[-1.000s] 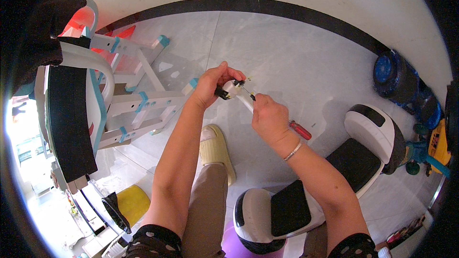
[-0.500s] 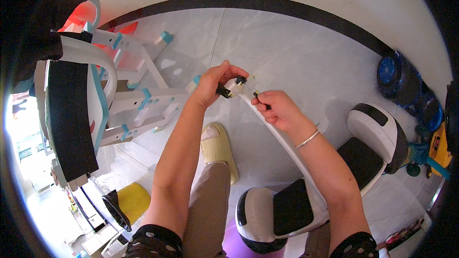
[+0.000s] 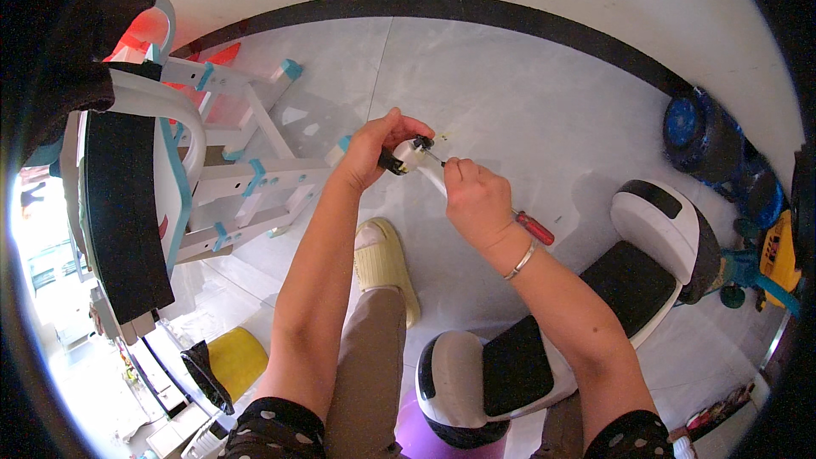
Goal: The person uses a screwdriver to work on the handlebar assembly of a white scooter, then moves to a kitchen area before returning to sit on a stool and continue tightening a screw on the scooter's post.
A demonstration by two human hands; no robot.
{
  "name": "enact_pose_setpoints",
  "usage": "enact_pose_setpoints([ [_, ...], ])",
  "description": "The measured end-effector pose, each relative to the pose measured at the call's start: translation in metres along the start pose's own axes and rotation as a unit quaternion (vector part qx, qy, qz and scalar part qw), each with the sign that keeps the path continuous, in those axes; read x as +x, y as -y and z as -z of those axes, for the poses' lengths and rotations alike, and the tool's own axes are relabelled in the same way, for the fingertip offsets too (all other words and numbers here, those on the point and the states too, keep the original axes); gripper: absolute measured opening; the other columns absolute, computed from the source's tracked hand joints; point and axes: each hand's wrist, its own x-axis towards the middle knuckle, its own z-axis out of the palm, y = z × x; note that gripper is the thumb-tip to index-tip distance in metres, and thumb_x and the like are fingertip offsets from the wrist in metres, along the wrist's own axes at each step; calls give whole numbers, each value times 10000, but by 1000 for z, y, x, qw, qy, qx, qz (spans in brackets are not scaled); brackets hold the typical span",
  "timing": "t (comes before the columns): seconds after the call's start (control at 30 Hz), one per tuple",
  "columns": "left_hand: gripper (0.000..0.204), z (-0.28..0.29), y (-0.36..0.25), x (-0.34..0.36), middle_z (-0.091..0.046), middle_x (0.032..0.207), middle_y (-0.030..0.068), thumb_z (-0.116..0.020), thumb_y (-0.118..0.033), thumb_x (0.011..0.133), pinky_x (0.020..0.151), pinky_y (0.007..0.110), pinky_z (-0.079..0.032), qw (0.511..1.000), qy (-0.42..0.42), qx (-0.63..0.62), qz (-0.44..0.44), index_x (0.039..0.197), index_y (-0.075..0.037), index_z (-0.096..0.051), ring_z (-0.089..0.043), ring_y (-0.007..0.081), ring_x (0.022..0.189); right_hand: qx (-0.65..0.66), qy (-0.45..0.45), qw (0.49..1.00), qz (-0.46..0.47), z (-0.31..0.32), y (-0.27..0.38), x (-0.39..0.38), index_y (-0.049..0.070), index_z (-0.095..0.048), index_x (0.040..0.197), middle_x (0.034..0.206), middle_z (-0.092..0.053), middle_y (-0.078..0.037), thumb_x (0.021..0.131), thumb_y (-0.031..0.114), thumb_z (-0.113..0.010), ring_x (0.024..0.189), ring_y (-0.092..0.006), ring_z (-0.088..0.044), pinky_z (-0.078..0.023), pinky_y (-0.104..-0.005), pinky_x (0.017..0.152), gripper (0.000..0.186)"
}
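Note:
My left hand (image 3: 380, 146) is closed around the top of a white pole (image 3: 433, 178), where black fittings (image 3: 393, 161) stick out. My right hand (image 3: 478, 201), back of the hand upward, is closed on a screwdriver. Its thin metal shaft (image 3: 434, 155) reaches the pole's top beside my left fingertips. A red handle (image 3: 535, 228) shows past my right wrist, in line with that shaft; my hand hides whether the two join. The pole runs down under my right forearm toward a white and black two-footpad balance scooter (image 3: 455, 382).
A white and light-blue stepladder (image 3: 229, 180) stands at the left. A yellow container (image 3: 238, 363) is at the lower left. Blue water bottles (image 3: 710, 140) lie by the wall at right, near a yellow object (image 3: 778, 255). A purple rounded object (image 3: 416, 429) shows beneath the scooter.
My right hand has turned over and sits slightly further left. The dark grip end seen below its fingers is now hidden, and a red handle shows past the wrist. My left hand keeps its hold.

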Motion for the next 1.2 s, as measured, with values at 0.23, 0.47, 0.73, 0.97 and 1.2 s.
enact_pose_setpoints([
  [0.23,469,0,-4,-2,-646,971,92,-374,-369,953,777,287,-452,999,9,37,2,1024,13,-635,-587,161,864,38,43,997,-60,-6,-1,-5,45,-535,835,728,-588,-107,778,129,-576,629,-265,-632,-514,-392,529,110],
  [0.47,393,9,-10,-1,-639,1065,99,-449,-302,930,878,305,-443,994,55,96,20,1115,6,-609,-589,179,971,422,137,833,-332,1,0,1,1,-606,811,681,-632,-125,872,207,-541,606,-267,-605,-473,-389,583,224],
  [0.73,303,-4,-38,-4,-644,1057,43,-529,-130,898,859,265,-433,929,83,360,37,1176,-39,-611,-550,119,936,516,177,748,-378,-13,-11,-4,21,-639,854,682,-561,3,889,168,-537,561,-50,-407,-339,-210,503,182],
  [0.97,280,-6,-34,-1,-668,958,51,-548,-183,898,767,275,-472,919,64,388,31,1113,-27,-634,-576,126,846,460,162,800,-349,-18,-10,-10,11,-627,841,691,-629,-114,859,242,-561,627,-240,-585,-453,-365,605,241],
  [1.2,314,-12,-18,-14,-663,891,118,-533,-274,905,719,294,-484,858,-114,501,10,1013,1,-639,-607,157,769,431,44,817,-381,-14,-4,15,-17,-608,930,803,-633,-186,873,247,-554,713,-316,-602,-454,-417,651,275],
])
